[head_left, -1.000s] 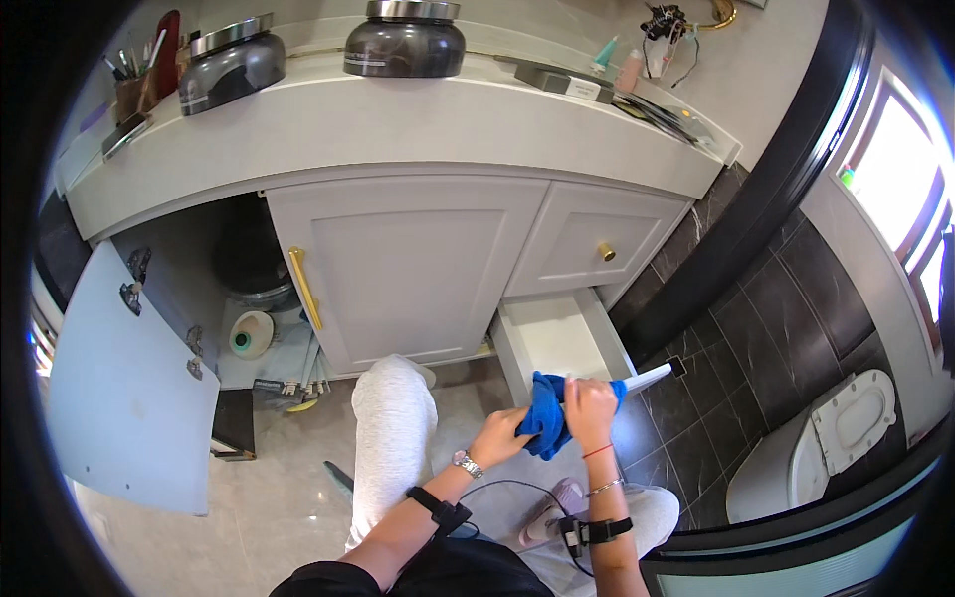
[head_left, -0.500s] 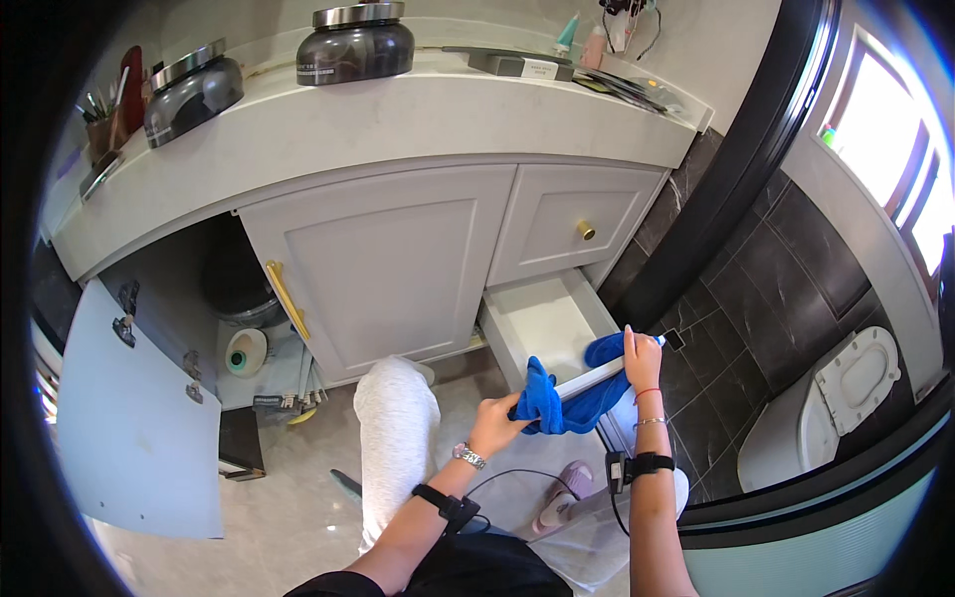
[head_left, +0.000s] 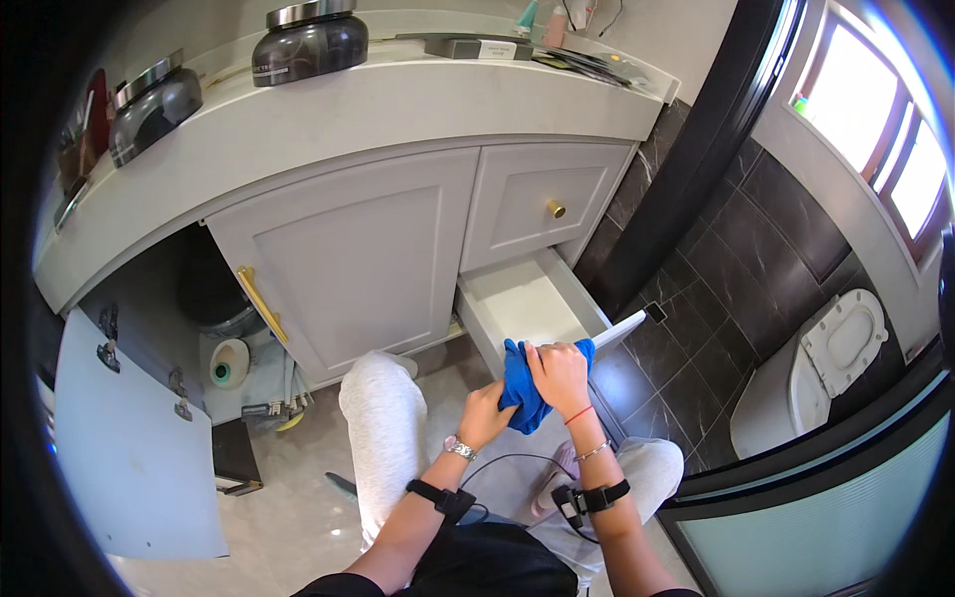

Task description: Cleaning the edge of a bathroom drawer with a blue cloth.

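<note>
A blue cloth (head_left: 524, 400) is bunched between my two hands at the front of the pulled-out lower drawer (head_left: 477, 310). My left hand (head_left: 484, 415) grips the cloth's left side, fingers closed. From the right, my right hand (head_left: 559, 375) is wrapped over the top of it. The cloth and hands cover part of the drawer's front panel (head_left: 619, 328), whose right end sticks out past them. White inside, the drawer shows a bare bottom.
A cabinet door (head_left: 134, 448) swings open at the left, with a pipe fitting (head_left: 229, 364) inside. Dark jars (head_left: 310, 45) stand on the white countertop (head_left: 398, 104). A black door frame (head_left: 686, 149) and a toilet (head_left: 811, 373) are at the right.
My right hand has moved left from the drawer front's right end to the cloth. The cloth, stretched along the panel before, is now gathered between both hands. The view has shifted slightly.
</note>
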`<state>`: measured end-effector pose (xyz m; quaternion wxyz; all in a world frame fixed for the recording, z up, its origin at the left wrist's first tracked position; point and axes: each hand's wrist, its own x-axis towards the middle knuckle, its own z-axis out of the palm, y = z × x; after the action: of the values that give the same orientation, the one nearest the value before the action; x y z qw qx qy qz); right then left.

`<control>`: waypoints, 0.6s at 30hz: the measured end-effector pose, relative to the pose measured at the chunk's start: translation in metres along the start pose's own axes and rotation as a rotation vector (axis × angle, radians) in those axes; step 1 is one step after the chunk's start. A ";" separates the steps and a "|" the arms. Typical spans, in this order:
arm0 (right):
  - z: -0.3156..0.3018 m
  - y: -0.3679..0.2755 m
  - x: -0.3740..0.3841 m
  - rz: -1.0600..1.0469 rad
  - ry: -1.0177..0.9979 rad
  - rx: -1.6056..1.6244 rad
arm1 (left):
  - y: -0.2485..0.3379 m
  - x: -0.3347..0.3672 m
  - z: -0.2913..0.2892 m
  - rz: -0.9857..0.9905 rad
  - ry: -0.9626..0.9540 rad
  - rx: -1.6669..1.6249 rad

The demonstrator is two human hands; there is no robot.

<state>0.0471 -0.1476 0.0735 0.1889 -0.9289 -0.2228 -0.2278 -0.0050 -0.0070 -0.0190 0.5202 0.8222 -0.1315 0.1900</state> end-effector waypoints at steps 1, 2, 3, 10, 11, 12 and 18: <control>0.000 0.003 0.000 0.023 -0.001 0.005 | 0.001 0.001 0.000 0.001 -0.011 0.003; -0.001 0.009 0.002 -0.009 -0.015 -0.001 | 0.003 0.002 0.001 -0.002 0.003 -0.006; -0.004 0.015 0.007 -0.045 -0.029 0.067 | 0.004 0.002 0.000 -0.005 0.018 -0.015; -0.016 0.112 0.027 0.198 0.012 -0.042 | 0.015 0.004 -0.008 -0.059 0.075 -0.051; -0.018 0.118 0.030 0.231 0.007 -0.029 | 0.010 0.002 -0.008 -0.029 0.070 -0.008; -0.018 0.123 0.030 0.240 0.016 -0.044 | 0.008 0.001 -0.009 0.001 0.066 0.034; 0.004 0.079 0.006 0.114 0.364 -0.065 | 0.001 -0.002 -0.012 0.062 0.125 -0.023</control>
<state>0.0925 -0.2094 0.0529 0.2086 -0.8891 -0.1244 -0.3879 -0.0097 0.0039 -0.0147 0.5305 0.7984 -0.1262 0.2554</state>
